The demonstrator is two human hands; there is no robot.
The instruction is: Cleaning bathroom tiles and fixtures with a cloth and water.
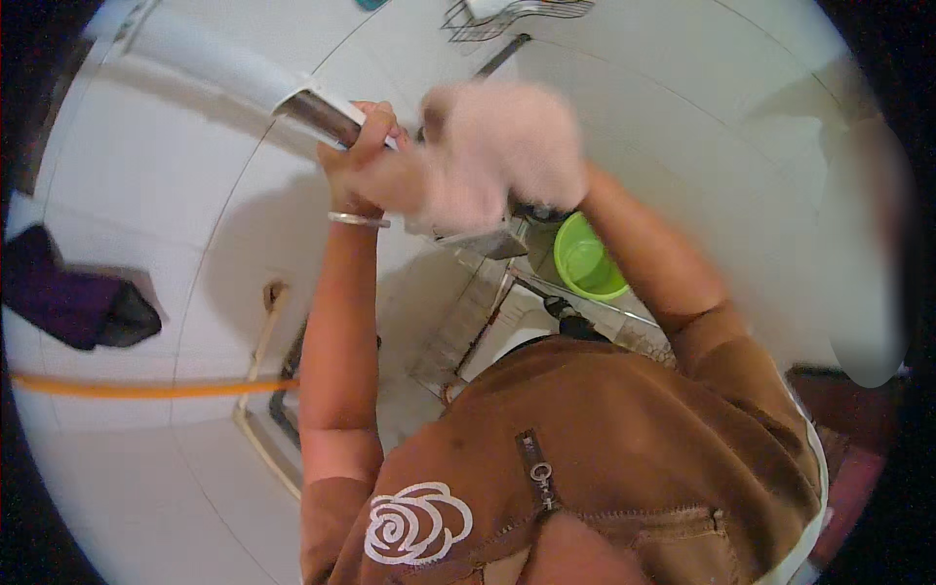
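Note:
My left hand (376,157), with a pale bangle at the wrist, has its fingers around the near end of a long white tube-like fixture (219,66). A brown interior shows through the opening at this end. In front of my right forearm is a fluffy pink cloth (512,146), blurred and bunched up at the height of my left hand. My right hand is hidden by the cloth, and the forearm runs straight into it. The cloth's left side overlaps the heel of my left hand; whether they touch I cannot tell.
Below the cloth are a grey box-like edge (490,241) and a lime-green bucket (585,256). A wire rack (512,18) is on the far wall. At left are a dark purple cloth (80,292), an orange hose (161,386) and a cream pipe (256,351) along the tiled wall.

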